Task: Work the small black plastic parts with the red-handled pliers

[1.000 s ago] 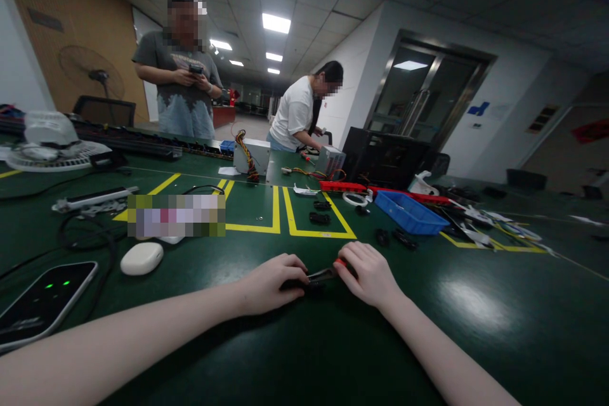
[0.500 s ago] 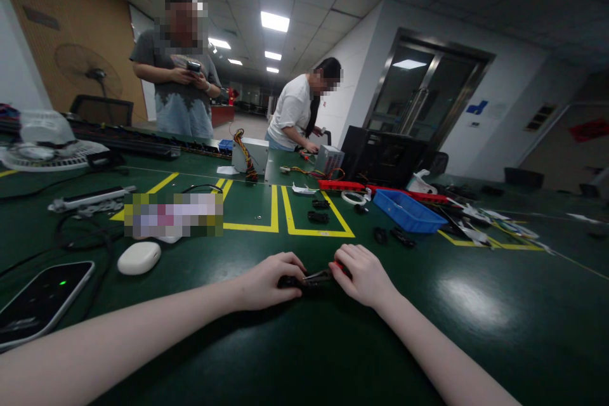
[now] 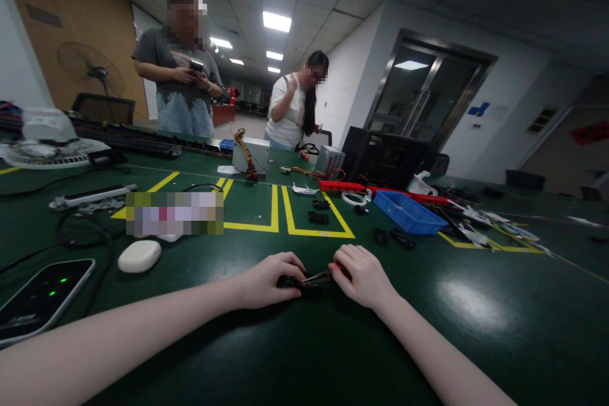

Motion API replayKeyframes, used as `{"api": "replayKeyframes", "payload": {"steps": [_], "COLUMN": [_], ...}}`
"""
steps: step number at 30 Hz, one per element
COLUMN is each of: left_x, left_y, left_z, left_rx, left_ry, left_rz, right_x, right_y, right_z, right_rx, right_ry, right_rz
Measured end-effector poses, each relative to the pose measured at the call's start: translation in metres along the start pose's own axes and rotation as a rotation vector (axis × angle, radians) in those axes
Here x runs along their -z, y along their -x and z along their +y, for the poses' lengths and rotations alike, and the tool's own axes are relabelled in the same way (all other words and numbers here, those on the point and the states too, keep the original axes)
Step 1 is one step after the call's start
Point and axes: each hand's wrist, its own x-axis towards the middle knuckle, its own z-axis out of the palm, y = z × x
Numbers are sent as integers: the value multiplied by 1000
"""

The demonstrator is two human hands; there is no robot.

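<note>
Both my hands rest on the green table (image 3: 333, 355), close together near its middle. My left hand (image 3: 266, 279) is curled round a small black part (image 3: 288, 281) and presses it to the table. My right hand (image 3: 364, 276) is closed on the red handle of a pair of pliers (image 3: 318, 278). The metal jaws of the pliers point left and reach the black part between my two hands.
A blue tray (image 3: 409, 212) lies beyond my right hand, with small black parts (image 3: 318, 217) inside yellow floor-tape boxes. A white case (image 3: 139, 255) and a phone (image 3: 40, 298) sit at left. Two people (image 3: 178, 76) stand across the table near power supplies (image 3: 252, 155).
My hands have barely shifted, staying on the pliers and black part. The person in the white shirt across the table has straightened up and raised a hand.
</note>
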Motion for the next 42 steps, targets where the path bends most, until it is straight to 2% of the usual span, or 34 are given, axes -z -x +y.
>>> {"api": "replayKeyframes", "payload": {"steps": [9, 20, 32, 39, 42], "left_x": [0, -3, -4, -7, -8], "left_y": [0, 0, 1, -1, -1], "left_z": [1, -4, 1, 2, 2], "left_rx": [17, -48, 6, 18, 34], "left_ry": [2, 18, -135, -335, -347], "left_rz": [30, 33, -24, 1, 12], "right_x": [-3, -4, 1, 2, 1], "right_y": [-1, -2, -3, -3, -2], "right_z": [-1, -6, -1, 2, 2], "right_rx": [-22, -52, -65, -84, -94], "right_ry": [-27, -53, -30, -19, -18], "right_rz": [-60, -88, -117, -142, -145]}}
